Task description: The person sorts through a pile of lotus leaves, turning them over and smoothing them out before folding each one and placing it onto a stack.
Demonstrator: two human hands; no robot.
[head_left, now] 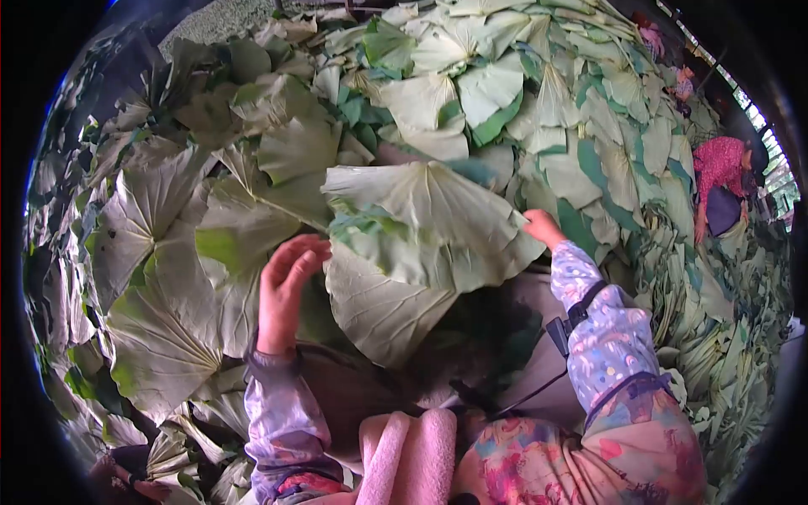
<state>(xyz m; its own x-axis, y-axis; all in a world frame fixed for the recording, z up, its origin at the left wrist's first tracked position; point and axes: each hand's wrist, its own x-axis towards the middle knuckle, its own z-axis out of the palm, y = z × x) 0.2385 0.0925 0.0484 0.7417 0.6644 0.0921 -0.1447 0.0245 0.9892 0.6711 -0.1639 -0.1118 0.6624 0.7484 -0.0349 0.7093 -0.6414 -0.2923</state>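
A large pale-green lotus leaf [429, 210] is held up over my lap, folded so that a strip of its greener face shows. My right hand [544, 228] pinches its right edge between thumb and fingers. Close to the leaf's left side, my left hand [288, 290] is raised with its fingers loosely curved and the thumb apart, nothing visible in its grasp. Another veined leaf [379, 307] hangs below the folded one, near the left fingertips. Flat, overlapping lotus leaves [164, 337] lie just left of my left hand.
A big heap of lotus leaves [488, 93] rises in front and to both sides. At the right, a person in a red top [720, 168] bends over the leaves, with other people farther back. A pink towel [411, 459] hangs at my chest, and a black cord [534, 394] crosses my lap.
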